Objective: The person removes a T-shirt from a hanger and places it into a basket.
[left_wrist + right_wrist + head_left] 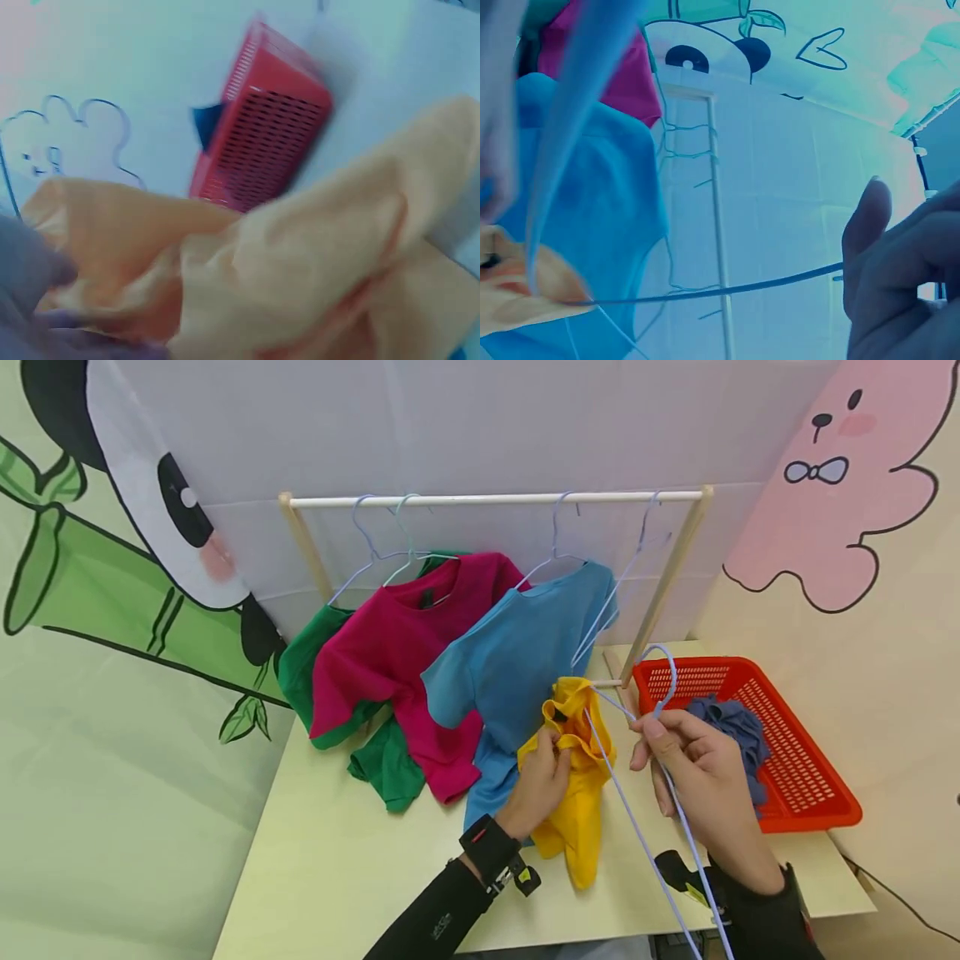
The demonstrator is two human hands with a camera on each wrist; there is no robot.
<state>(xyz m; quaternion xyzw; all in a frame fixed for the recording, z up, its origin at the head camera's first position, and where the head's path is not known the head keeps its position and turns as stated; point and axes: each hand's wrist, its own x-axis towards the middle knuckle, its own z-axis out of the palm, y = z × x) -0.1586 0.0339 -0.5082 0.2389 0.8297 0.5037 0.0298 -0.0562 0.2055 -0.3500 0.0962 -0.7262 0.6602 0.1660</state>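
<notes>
My left hand point(538, 785) grips a yellow shirt point(581, 814) near its collar and holds it bunched over the table. In my right hand point(705, 768), thumb and fingers pinch a light blue wire hanger point(673, 675) just below its hook. One end of the hanger reaches into the shirt's neck opening, while its long wires slant down toward me. The left wrist view is filled low down by folds of yellow cloth point(300, 255). In the right wrist view the hanger's wire point(742, 288) runs from the hand point(907, 277) to the yellow collar point(540, 281).
Behind stands a rack with a white rod point(480, 500). Green point(390, 764), magenta point(420, 643) and blue point(517, 643) shirts hang from it, with bare hangers at its right end. A red basket point(813, 768) holding dark blue cloth point(731, 727) sits on the table point(300, 877) at right.
</notes>
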